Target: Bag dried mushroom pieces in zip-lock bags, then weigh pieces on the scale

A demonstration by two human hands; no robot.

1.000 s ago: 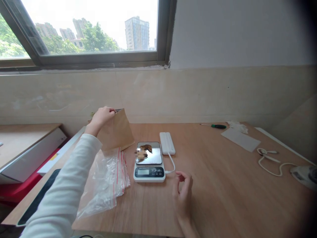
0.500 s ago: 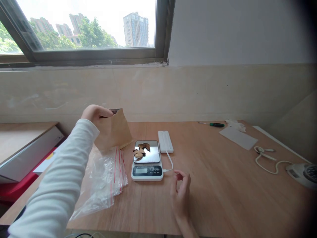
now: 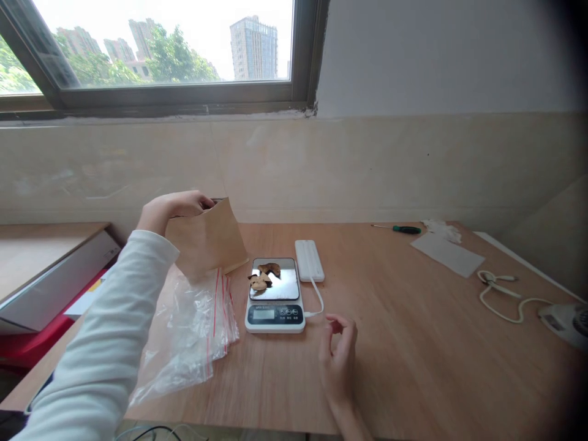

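My left hand [image 3: 184, 203] is at the mouth of a brown paper bag [image 3: 202, 242], with its fingertips hidden inside. What those fingers hold, if anything, I cannot see. Right of the bag stands a white kitchen scale [image 3: 274, 324], and several brown, curled dried slices [image 3: 260, 282] lie on its mirrored plate. My right hand [image 3: 339, 352] rests on the table just right of the scale, fingers curled in towards the thumb and nothing visible in them. Clear zip bags [image 3: 193, 337] with red seal lines lie under my left forearm, in front of the paper bag.
A white power bank [image 3: 309, 260] beside the scale is joined to it by a short cable. Farther right are a green-handled screwdriver [image 3: 407, 229], a white sheet [image 3: 448, 255], a pale cord [image 3: 498, 285] and a white device [image 3: 567, 321]. A window is set in the wall behind.
My left hand has risen partly out of the paper bag, so more of its back and knuckles shows. My right hand stays in place beside the scale. The view has shifted slightly.
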